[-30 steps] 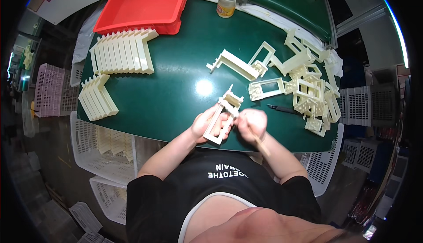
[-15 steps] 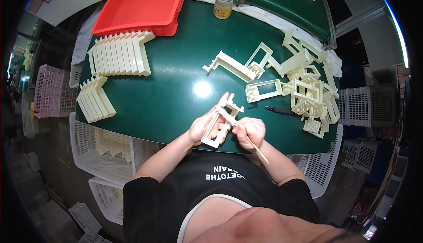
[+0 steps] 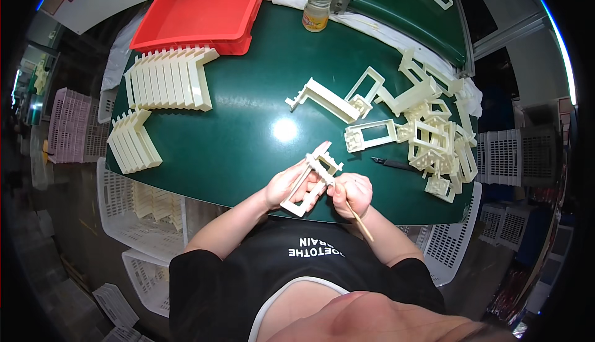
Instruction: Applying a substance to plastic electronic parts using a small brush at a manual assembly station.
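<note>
My left hand is closed around a cream plastic frame part, tilted above the near edge of the green table. In my right hand is a thin wooden stick, its rear end pointing back toward me. The fist meets the right side of the frame; the stick's front end is hidden by my fingers. Right of my hands lies a pile of similar cream frames, with a black craft knife beside it. Another loose frame lies farther off.
Two rows of cream parts stand at the left, a longer row and a shorter one. Behind them is a red tray. A glass jar stands at the far edge. White crates sit below the table's left side.
The stick's rear end has swung slightly left and down. My hands and the held frame have barely shifted; the whole view has tipped a little.
</note>
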`<state>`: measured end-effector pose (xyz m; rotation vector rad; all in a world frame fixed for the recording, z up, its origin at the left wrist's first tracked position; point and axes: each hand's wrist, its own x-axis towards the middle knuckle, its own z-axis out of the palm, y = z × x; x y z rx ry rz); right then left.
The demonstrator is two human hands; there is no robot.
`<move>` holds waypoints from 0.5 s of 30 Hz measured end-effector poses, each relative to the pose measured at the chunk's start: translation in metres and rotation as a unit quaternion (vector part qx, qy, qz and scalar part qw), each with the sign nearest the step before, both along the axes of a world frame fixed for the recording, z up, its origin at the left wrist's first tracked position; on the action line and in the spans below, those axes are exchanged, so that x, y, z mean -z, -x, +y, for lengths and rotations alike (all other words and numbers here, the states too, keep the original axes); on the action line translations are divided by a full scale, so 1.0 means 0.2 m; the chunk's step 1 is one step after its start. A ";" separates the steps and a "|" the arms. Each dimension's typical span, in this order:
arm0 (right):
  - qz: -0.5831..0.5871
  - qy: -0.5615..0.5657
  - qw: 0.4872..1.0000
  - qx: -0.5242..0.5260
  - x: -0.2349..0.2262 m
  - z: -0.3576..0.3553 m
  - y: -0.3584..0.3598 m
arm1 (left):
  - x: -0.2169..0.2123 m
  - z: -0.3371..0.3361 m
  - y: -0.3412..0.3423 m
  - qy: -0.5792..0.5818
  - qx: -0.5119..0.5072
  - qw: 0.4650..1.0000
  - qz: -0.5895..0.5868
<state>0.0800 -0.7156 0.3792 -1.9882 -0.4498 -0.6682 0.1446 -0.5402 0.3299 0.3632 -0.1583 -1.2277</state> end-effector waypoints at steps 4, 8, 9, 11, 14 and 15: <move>0.021 -0.020 1.000 0.006 0.04 0.05 0.03 | -0.02 0.01 0.00 -0.015 -0.035 0.999 0.013; 0.038 -0.046 0.998 -0.005 0.04 0.02 0.01 | -0.02 0.01 0.01 0.006 -0.043 0.999 0.030; 0.019 -0.028 0.999 0.020 0.05 0.00 -0.02 | -0.02 0.01 0.00 -0.019 -0.020 0.999 0.042; -0.024 -0.016 1.000 0.004 0.07 0.03 0.00 | -0.04 0.01 0.00 -0.021 -0.019 0.998 0.062; 0.029 -0.059 0.998 -0.011 0.05 0.05 0.02 | 0.00 0.02 0.01 0.006 -0.028 0.998 0.055; -0.002 -0.016 1.000 0.007 0.06 0.02 0.01 | 0.00 0.02 0.01 0.006 -0.031 0.998 0.055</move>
